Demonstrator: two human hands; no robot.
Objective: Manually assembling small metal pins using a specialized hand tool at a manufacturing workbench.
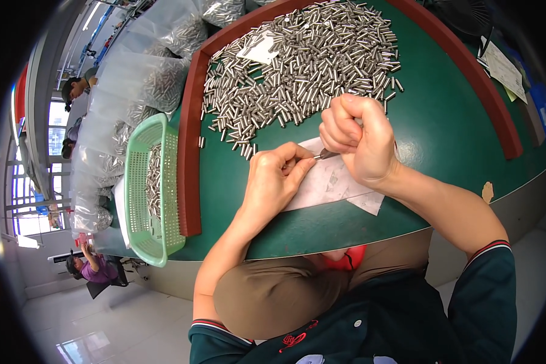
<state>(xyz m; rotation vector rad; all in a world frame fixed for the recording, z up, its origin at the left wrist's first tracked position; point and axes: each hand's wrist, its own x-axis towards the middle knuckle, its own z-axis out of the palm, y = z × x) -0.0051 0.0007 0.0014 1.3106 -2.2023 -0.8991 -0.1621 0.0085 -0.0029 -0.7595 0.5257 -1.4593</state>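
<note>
Above a white paper sheet (321,188), my left hand (272,179) pinches a small shiny metal pin (317,158) between thumb and fingertips. My right hand (359,136) is closed in a fist just to the right of it. A thin dark tool (327,153) sticks out of that fist, its tip close to or touching the pin; the rest is hidden in the palm, so its kind is unclear. Beyond both hands, a large pile of similar metal pins (312,85) spreads over the green tabletop (224,200).
Dark red wooden rails (190,170) border the work area. Left of them stands a green plastic basket (175,209) with more pins inside. Clear bags (164,85) of pins line the far left. Papers (503,70) lie at the right. Other people (100,270) sit farther off.
</note>
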